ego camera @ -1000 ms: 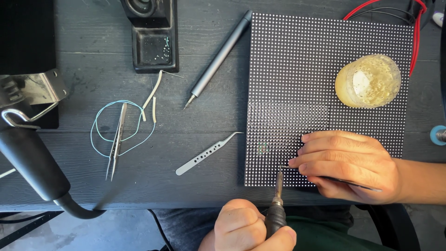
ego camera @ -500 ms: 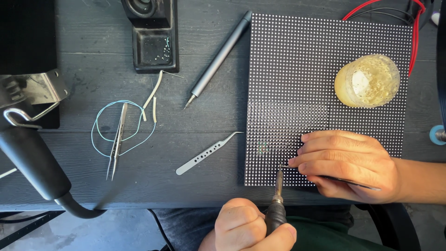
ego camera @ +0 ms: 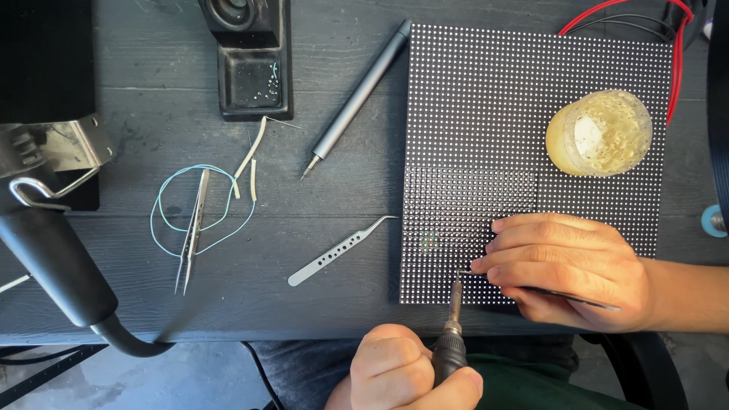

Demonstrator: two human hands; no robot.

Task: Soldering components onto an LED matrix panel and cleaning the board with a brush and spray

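1. LED panel (ego camera: 531, 114), a black board of small white dots, lies flat on the right half of the dark tabletop, its lower edge close to the near edge.
2. Left hand (ego camera: 410, 372) comes up over the near edge, fingers clamped round the grip of a soldering iron (ego camera: 453, 326). The tip touches the panel just inside its lower edge.
3. Right hand (ego camera: 569, 266) rests on the panel's near right corner, fingers together and pinched on dark tweezers (ego camera: 569, 294). Their points meet the iron's tip; whether they hold a part is too small to tell.
4. Step in hand, as I judge it: reworking one tiny part on the board, heat and tweezers on the same spot.
5. That calls for a steady tip, brief heat, and a light tweezer hold so neighbouring dots stay untouched.
6. A yellowish jar (ego camera: 600, 133) stands on the panel towards the far right corner, with red wires (ego camera: 676, 68) beyond it.
7. Left of the panel lie curved tweezers (ego camera: 338, 250), a grey pen-shaped tool (ego camera: 357, 95), straight tweezers (ego camera: 194, 228) across a blue wire loop (ego camera: 163, 205), and a black hose (ego camera: 53, 266) by the left edge.
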